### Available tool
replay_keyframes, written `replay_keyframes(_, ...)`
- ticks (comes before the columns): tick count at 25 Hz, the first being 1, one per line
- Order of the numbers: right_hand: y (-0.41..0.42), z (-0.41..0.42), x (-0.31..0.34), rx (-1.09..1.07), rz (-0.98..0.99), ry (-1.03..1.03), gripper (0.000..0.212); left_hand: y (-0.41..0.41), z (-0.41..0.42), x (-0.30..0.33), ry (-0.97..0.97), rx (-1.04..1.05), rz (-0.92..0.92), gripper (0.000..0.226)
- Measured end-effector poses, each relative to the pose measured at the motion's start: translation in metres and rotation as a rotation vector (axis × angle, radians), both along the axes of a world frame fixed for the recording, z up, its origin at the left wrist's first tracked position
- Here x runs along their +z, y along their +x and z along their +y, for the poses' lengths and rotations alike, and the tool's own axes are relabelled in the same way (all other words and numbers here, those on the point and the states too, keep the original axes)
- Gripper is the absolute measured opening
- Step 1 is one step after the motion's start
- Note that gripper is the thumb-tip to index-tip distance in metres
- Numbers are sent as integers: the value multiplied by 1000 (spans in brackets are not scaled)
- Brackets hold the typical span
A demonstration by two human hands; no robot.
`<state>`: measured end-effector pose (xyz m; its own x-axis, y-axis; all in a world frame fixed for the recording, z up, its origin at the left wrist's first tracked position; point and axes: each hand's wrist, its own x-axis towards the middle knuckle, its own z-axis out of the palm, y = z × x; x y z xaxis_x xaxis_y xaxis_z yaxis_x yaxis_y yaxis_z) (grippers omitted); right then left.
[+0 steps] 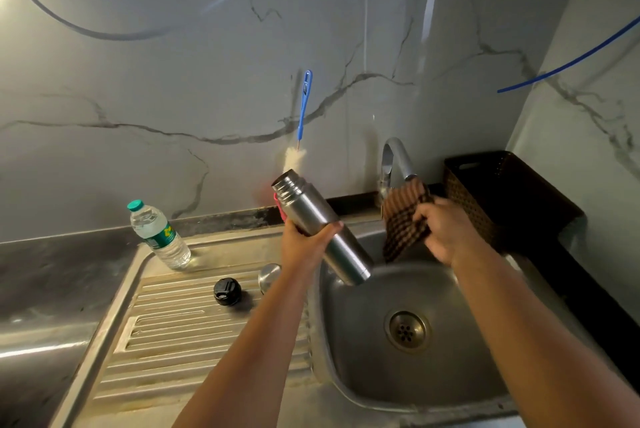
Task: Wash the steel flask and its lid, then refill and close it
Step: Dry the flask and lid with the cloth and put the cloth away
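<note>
While the left hand [304, 237] grips the open steel flask [320, 225] mid-body, tilted over the sink [346, 375], the right hand [446, 232] clutches a checked cloth [405, 216] just beside it, so drying seems underway, refilling next.

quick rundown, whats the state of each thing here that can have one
steel flask: uncapped, tilted, gripped by left hand
checked cloth: gripped by right hand
black stopper: off, on drainboard
steel cup lid: off, on drainboard
water bottle: capped, upright
tap: no water seen
bottle brush: hanging on wall
</note>
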<state>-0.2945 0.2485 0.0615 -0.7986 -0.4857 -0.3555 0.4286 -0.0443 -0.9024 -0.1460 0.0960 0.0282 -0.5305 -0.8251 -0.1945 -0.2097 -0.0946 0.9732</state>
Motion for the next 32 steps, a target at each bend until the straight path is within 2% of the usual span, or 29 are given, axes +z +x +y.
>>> replay_keyframes(3, 49, -33, 22, 146, 563, 255, 29, -11, 16, 4, -51, -103, 18, 57)
replay_keyframes(4, 62, -42, 21, 255, 673, 303, 36, -12, 17, 4, 15, -155, 74, 49)
replay_keyframes(6, 75, -48, 18, 427, 668, 265, 54, -8, 15, 5, 271, -261, 236, 33)
replay_keyframes(8, 71, -49, 8, 447, 600, 211, 61, 1, 5, 5, 452, -337, 294, 51)
replay_keyframes(10, 67, -46, 2, 449, 803, 351, 51, 5, -2, 9, 449, -347, 264, 71)
replay_keyframes(12, 73, -45, -5, 463, 1091, 511, 50, 1, -3, 13, 401, -282, 205, 78)
replay_keyframes(14, 79, -40, -20, 472, 1208, 555, 53, 1, -4, 15, 391, -193, 212, 85)
replay_keyframes(15, 76, -35, -30, 462, 1209, 567, 54, 1, -8, 12, 396, -162, 244, 90)
replay_keyframes(17, 63, -23, -42, 431, 1024, 603, 52, 4, -18, 11, 416, -124, 311, 96)
replay_keyframes(19, 50, -22, -44, 471, 885, 716, 50, 4, -22, 9, 408, -91, 300, 96)
replay_keyframes(21, 53, -32, -38, 433, 954, 728, 51, -1, -18, 6, 432, -65, 307, 97)
replay_keyframes(24, 74, -56, -14, 318, 1047, 498, 48, -12, -3, 3, 405, -115, 329, 67)
replay_keyframes(26, 80, -60, -4, 286, 1146, 453, 49, -18, 1, 9, 373, -119, 332, 55)
replay_keyframes(29, 61, -47, -23, 306, 1122, 504, 48, -15, -16, 21, 341, 13, 370, 73)
replay_keyframes(32, 44, -33, -45, 302, 899, 554, 47, -9, -35, 24, 359, 33, 374, 83)
